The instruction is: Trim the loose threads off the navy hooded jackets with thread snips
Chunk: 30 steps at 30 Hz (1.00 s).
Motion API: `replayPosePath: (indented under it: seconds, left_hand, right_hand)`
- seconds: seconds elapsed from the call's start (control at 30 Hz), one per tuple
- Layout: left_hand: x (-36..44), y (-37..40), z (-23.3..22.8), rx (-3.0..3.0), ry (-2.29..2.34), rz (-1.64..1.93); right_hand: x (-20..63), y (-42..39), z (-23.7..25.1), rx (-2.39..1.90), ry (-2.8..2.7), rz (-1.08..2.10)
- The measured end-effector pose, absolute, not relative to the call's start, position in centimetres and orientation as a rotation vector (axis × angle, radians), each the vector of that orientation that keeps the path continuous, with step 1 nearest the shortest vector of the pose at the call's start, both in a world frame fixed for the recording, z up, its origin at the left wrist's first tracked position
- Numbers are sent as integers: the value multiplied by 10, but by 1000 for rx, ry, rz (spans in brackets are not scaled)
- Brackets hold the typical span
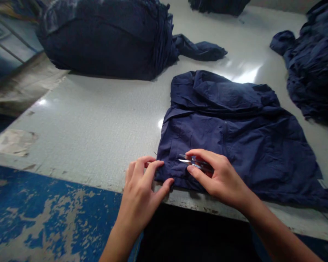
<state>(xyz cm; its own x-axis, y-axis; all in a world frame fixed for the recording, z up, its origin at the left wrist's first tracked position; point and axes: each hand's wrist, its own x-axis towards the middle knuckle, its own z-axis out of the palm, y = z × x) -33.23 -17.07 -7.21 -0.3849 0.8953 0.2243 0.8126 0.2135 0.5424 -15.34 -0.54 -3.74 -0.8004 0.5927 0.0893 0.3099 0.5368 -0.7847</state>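
A navy blue garment (202,127) lies spread on the table, with a zip running down its front. My right hand (221,174) is closed around a pair of thread snips (192,162), whose metal blades stand slightly apart and point left over the garment's lower left part. At the garment's lower left corner is my left hand (142,185). Its index finger and thumb are apart and touch the cloth near the edge, while the other fingers curl above the tabletop.
The pale table (104,123) has a worn, chipped front edge. A large navy fabric bundle (104,36) sits at the back left, a heap of navy garments (314,69) at the right, and more dark cloth (221,4) at the back. Blue peeling floor (43,214) shows below.
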Motion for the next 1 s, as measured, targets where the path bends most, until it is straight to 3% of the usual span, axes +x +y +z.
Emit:
replayPosePath:
  seconds: [0.3,0.47,0.7,1.0]
  left_hand:
    - [-335,-151,-82,1718,2223,900]
    - [-336,-144,-82,1681,2196,904]
    - [-342,-145,-75,1661,1945,1154]
    - [-337,-139,-74,1313,1881,1269]
  right_hand:
    - [-164,-8,-66,-890,-2274,1235]
    - [-160,-3,-56,-897,-2206,1334]
    - [-173,-2,-25,-695,-2464,1276]
    - [-161,-2,-41,-524,-2360,1161]
